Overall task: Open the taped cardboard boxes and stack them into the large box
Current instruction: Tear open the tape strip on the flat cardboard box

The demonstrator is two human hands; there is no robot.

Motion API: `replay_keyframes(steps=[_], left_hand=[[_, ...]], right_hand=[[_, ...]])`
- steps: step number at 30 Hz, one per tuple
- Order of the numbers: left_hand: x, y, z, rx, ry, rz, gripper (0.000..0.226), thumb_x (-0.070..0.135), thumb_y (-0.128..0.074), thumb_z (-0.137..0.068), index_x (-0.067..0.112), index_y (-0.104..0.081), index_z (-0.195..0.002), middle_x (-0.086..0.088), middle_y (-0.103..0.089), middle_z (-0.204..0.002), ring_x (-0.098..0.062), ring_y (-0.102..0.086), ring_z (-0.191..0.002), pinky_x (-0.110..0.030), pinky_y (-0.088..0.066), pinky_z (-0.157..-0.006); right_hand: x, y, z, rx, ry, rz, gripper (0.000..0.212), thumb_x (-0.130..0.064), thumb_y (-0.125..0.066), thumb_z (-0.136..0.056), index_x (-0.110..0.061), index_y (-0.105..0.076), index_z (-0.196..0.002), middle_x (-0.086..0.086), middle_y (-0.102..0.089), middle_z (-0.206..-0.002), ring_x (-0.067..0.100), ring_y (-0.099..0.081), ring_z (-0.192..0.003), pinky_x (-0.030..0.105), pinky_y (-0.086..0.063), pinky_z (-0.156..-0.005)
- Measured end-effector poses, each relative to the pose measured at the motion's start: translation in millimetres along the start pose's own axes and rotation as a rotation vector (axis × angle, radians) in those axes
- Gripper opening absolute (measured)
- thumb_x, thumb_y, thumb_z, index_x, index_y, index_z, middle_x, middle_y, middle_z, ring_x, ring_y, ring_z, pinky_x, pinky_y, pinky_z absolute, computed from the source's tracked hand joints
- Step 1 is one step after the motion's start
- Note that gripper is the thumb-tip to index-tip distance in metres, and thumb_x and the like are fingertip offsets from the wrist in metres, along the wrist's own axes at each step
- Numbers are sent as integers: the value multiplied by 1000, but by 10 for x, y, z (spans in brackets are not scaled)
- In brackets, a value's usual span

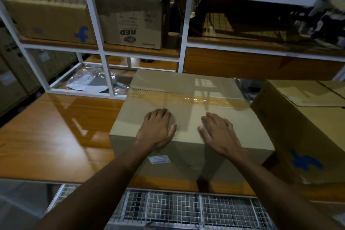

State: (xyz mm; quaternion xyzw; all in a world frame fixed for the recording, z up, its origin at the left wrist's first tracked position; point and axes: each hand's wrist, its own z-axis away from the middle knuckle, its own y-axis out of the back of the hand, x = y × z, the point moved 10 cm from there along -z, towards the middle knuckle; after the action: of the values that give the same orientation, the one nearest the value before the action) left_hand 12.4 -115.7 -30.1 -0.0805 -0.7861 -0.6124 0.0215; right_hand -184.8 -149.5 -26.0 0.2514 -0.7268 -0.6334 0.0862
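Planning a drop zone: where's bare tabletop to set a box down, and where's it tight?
Free: wooden table left of the taped box, out to the white shelf frame. Tight: right side, where the blue-marked box sits close beside it. Left hand and right hand lie flat on the lid.

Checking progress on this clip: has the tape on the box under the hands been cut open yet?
No. The tape runs unbroken across the closed box, with both hands flat on top.
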Motion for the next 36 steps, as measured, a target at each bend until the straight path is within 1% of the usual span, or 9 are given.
replay_keyframes(steps=[3,6,9,11,13,16,19,26,36], left_hand=[[-62,-57,-144,-33,12,10,58,57,-31,-96,20,-51,-138,-5,-48,-147,-24,-43,-132,-43,-34,-108],[-108,11,-297,-19,60,15,53,60,-33,-97,21,-59,-123,-3,-57,-126,-23,-51,-114,-45,-40,-94],[-122,47,-361,-4,100,-19,49,62,-31,-98,23,-54,-116,-4,-53,-119,-24,-49,-108,-47,-39,-89],[-107,36,-316,6,101,-30,51,63,-30,-96,23,-51,-120,-5,-49,-121,-25,-46,-110,-47,-38,-90],[-82,18,-265,12,84,-6,55,62,-29,-96,21,-51,-125,-6,-50,-127,-25,-45,-115,-47,-38,-95],[-65,34,-173,39,78,12,64,62,-28,-96,17,-50,-136,-7,-48,-143,-24,-42,-132,-47,-33,-108],[-31,61,-51,66,74,6,70,62,-26,-97,14,-45,-145,-8,-42,-154,-23,-36,-142,-46,-28,-117],[105,98,389,94,84,-73,76,61,-21,-101,11,-26,-159,-7,-24,-166,-21,-19,-153,-45,-15,-125],[243,68,888,120,106,-138,82,63,-14,-100,12,-4,-163,-5,3,-171,-19,7,-157,-47,-4,-127]], right_hand=[[84,-38,-151,-11,-32,-1,51,-54,-34,-103,-27,-44,-145,1,-39,-157,19,-33,-144,48,-21,-118],[169,-4,-329,-15,-56,-1,45,-63,-36,-97,-34,-50,-129,-2,-46,-140,19,-42,-126,48,-32,-105],[181,11,-406,-18,-61,46,41,-64,-35,-95,-36,-50,-121,-1,-46,-130,21,-42,-117,46,-34,-97],[173,21,-378,-1,-68,65,45,-64,-32,-96,-34,-48,-125,2,-46,-132,22,-42,-119,48,-33,-100],[189,23,-313,4,-81,51,50,-63,-33,-97,-30,-46,-133,4,-44,-141,24,-40,-127,51,-29,-105],[175,25,-206,0,-89,41,60,-61,-30,-100,-24,-36,-147,7,-32,-158,26,-29,-145,57,-19,-115],[150,3,-85,7,-79,46,68,-64,-24,-100,-22,-28,-153,7,-21,-166,25,-16,-154,60,-12,-120],[43,57,316,102,-66,90,76,-65,-21,-98,-17,-24,-156,8,-16,-168,26,-11,-155,60,-11,-121],[-104,41,794,179,-25,166,78,-61,-23,-100,-11,-19,-160,9,-3,-170,23,3,-157,59,-3,-123]])
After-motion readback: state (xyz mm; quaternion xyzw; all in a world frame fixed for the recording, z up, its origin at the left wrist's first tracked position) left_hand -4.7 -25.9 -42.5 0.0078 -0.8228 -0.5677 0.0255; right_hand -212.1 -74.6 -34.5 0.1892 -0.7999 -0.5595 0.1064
